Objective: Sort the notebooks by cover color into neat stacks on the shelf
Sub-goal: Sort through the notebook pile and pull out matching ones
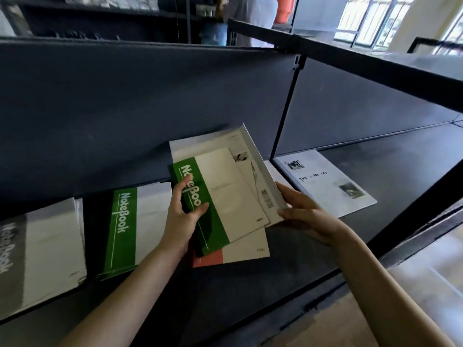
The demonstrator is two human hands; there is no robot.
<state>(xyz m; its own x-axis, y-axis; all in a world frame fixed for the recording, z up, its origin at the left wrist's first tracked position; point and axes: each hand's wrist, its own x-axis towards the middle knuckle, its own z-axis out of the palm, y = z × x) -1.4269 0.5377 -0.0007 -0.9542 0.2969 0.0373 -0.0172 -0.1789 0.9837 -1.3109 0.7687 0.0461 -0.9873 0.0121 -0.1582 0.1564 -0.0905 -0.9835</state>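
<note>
A loose pile of notebooks sits mid-shelf. On top lies a green-and-white notebook (218, 196), which my left hand (181, 214) grips at its green spine edge, thumb on the cover. Under it a red-and-white notebook (240, 254) sticks out at the front. My right hand (303, 211) holds the right edge of a grey-backed notebook (260, 171) tilted up behind the pile. To the left lies a green notebook stack (130, 226), and further left a grey notebook stack (37, 256).
A white "Time & Memory" booklet (325, 181) lies on the dark shelf (375, 171) to the right, past a thin black upright (285, 106). Another shelf board hangs above. A person stands behind the shelving at the top.
</note>
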